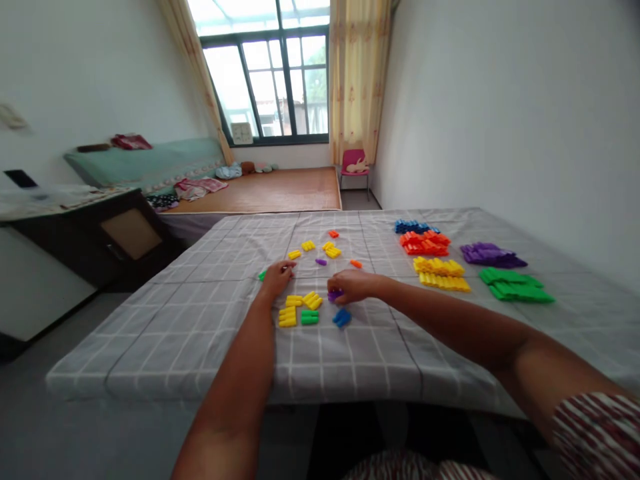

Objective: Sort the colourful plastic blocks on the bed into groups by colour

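My right hand [350, 285] is closed on purple pieces [335, 295] on the grey checked cloth. Just below it lie blue pieces [342, 317]. My left hand [280, 276] rests near the cloth, its fingers curled; whether anything is between them is too small to tell. A green piece [262, 275] shows at its left side. Between and below the hands are yellow pieces [287, 316], more yellow ones [313, 301] and green pieces [309, 317]. Farther off lie yellow pieces [331, 250], a single purple piece [321, 262], an orange one [356, 264] and a red one [333, 234].
On the right of the cloth-covered table [200, 307] are sorted piles: blue [415, 227], orange-red [425, 243], yellow [442, 274], purple [493, 255] and green [516, 285]. Beyond stand a bed [280, 190] and a pink chair [354, 162]. A dark cabinet [115, 243] is at the left.
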The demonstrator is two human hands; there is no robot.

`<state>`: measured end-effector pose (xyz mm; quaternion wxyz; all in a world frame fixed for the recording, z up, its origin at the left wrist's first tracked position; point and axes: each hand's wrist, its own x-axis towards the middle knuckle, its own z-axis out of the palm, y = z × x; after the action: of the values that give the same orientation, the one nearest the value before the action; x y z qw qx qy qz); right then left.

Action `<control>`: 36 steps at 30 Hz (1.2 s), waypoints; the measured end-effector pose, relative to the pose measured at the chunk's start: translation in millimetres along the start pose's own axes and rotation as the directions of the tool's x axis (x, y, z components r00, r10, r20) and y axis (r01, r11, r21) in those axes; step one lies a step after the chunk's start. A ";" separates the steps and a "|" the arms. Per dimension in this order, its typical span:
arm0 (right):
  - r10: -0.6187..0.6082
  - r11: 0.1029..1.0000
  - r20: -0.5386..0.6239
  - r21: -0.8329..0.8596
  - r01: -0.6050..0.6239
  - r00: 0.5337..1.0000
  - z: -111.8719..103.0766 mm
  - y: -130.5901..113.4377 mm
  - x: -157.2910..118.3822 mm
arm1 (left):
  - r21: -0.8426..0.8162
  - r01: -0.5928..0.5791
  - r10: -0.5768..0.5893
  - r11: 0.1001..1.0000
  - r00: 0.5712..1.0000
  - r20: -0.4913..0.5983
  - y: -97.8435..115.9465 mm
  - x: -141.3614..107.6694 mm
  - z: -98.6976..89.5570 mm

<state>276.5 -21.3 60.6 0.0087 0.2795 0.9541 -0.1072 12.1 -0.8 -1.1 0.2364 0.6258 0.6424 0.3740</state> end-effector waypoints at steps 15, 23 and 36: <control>0.799 0.556 -0.499 0.403 -0.727 0.335 -48.2 238.1 -261.4 | 0.072 0.041 -0.040 0.997 0.999 -0.021 13.7 -0.3 -16.2; 0.919 0.182 -0.390 0.307 -0.934 0.051 -16.1 309.7 -366.5 | 0.070 0.111 -0.106 0.991 0.992 -0.061 28.8 -1.9 -17.7; 0.942 0.148 -0.328 0.231 -0.962 0.066 -5.8 323.4 -379.0 | 0.111 0.094 -0.089 0.989 0.994 -0.057 20.2 2.6 -16.4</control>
<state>769.6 43.9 30.7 -0.1113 0.8480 0.5181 0.0068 11.7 -2.5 25.0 0.2007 0.5982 0.6965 0.3416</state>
